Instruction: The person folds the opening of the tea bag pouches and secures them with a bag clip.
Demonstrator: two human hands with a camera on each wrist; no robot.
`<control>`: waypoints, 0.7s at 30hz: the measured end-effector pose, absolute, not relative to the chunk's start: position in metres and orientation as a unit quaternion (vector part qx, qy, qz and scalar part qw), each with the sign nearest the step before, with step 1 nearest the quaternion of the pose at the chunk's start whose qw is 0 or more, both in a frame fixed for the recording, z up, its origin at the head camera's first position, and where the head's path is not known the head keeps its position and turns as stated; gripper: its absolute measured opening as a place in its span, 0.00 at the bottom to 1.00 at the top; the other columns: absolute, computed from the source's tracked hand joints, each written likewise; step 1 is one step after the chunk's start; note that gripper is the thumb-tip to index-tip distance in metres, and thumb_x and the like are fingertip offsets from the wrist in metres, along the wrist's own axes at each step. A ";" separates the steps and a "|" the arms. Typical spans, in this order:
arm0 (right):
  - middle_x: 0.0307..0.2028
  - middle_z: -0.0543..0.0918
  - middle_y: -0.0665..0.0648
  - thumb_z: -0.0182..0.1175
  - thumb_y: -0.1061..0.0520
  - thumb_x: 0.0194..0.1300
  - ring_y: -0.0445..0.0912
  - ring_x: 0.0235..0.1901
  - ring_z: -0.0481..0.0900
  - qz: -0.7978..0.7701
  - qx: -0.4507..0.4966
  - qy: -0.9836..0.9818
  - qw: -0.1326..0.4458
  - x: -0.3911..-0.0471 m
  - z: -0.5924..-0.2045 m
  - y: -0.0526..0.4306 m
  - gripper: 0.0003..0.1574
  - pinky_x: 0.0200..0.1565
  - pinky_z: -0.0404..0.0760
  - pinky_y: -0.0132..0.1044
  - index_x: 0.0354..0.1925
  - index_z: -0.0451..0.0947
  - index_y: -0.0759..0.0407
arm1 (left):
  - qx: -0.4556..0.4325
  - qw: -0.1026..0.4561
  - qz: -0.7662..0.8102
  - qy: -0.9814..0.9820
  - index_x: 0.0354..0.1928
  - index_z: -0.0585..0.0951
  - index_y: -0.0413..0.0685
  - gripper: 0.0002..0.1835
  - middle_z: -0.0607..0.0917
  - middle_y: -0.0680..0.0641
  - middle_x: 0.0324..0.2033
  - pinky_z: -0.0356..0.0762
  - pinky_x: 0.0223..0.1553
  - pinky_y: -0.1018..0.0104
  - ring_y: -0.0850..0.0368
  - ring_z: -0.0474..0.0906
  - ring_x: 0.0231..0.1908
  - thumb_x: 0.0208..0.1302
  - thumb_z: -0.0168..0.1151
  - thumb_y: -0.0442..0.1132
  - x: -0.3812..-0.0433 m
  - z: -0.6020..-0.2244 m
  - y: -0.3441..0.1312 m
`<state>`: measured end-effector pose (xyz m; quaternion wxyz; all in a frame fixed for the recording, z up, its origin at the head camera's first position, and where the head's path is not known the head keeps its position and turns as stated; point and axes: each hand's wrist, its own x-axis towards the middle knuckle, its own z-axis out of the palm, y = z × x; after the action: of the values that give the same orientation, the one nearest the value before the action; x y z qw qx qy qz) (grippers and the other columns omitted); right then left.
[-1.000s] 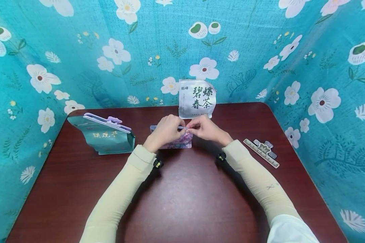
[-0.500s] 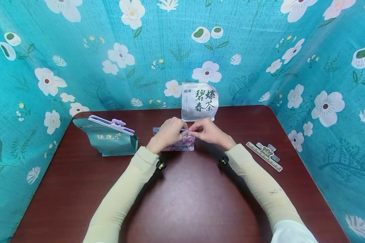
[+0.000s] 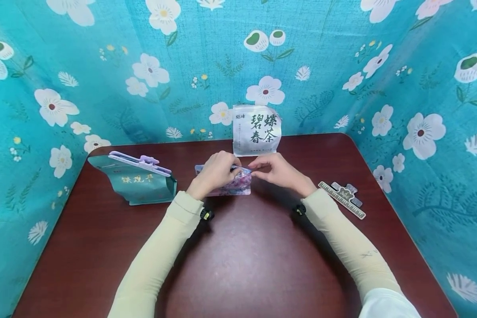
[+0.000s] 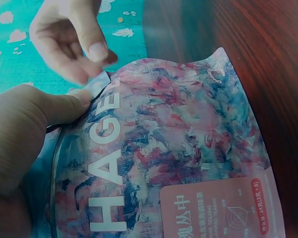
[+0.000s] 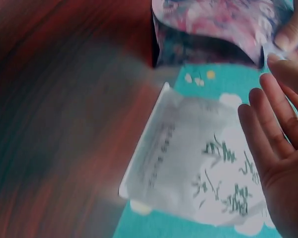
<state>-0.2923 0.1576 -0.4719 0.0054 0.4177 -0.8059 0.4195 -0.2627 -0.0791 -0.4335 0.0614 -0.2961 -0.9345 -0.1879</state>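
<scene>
A pink and blue painted-pattern tea pouch (image 3: 242,184) is at the table's far middle. Large white letters run along its upper part in the left wrist view. My left hand (image 3: 216,172) pinches the pouch's top edge, thumb on the near face. Beside that thumb a small pale flap (image 4: 100,83) sticks up. My right hand (image 3: 276,171) is at the pouch's right top corner, thumb and forefinger parted. Its other fingers (image 5: 275,116) spread loosely in the right wrist view. Blur hides whether a fingertip touches the flap.
Behind the hands stands a silver tea bag (image 3: 256,131). A green tea bag (image 3: 137,181) at left carries a lilac clip (image 3: 141,162) on top. At right lies a flat ruler-like clip (image 3: 342,199). A teal floral curtain (image 3: 206,66) encloses the table (image 3: 238,256).
My right hand has let go of the pouch's corner and shifted slightly right, its thumb and forefinger apart. The left hand keeps its pinch on the pouch. The head view shifted a little.
</scene>
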 end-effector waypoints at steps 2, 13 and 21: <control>0.40 0.90 0.56 0.71 0.65 0.62 0.44 0.41 0.86 0.409 0.411 -0.814 0.016 -0.291 -0.469 0.168 0.12 0.47 0.85 0.43 0.46 0.88 0.60 | -0.291 0.057 -0.184 -0.937 0.37 0.91 0.45 0.05 0.91 0.49 0.34 0.84 0.41 0.58 0.54 0.86 0.36 0.65 0.69 0.38 -0.262 -0.434 -0.079; 0.42 0.90 0.57 0.71 0.62 0.62 0.48 0.44 0.85 0.328 0.321 -0.888 -0.030 -0.278 -0.450 0.243 0.12 0.49 0.82 0.50 0.46 0.89 0.58 | -0.293 0.049 -0.191 -0.936 0.39 0.91 0.44 0.06 0.91 0.47 0.37 0.84 0.41 0.57 0.53 0.86 0.38 0.65 0.69 0.38 -0.260 -0.433 -0.078; 0.44 0.89 0.60 0.69 0.61 0.65 0.53 0.45 0.85 0.296 0.240 -0.922 -0.063 -0.265 -0.446 0.297 0.13 0.46 0.84 0.44 0.48 0.87 0.62 | -0.289 0.045 -0.195 -0.936 0.39 0.91 0.44 0.06 0.91 0.47 0.37 0.84 0.42 0.57 0.53 0.86 0.38 0.65 0.69 0.37 -0.260 -0.434 -0.078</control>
<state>-0.2647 0.2968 -0.4460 -0.0629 0.2405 -0.9223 0.2960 -0.2599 -0.0775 -0.4339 0.0450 -0.2893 -0.9360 -0.1953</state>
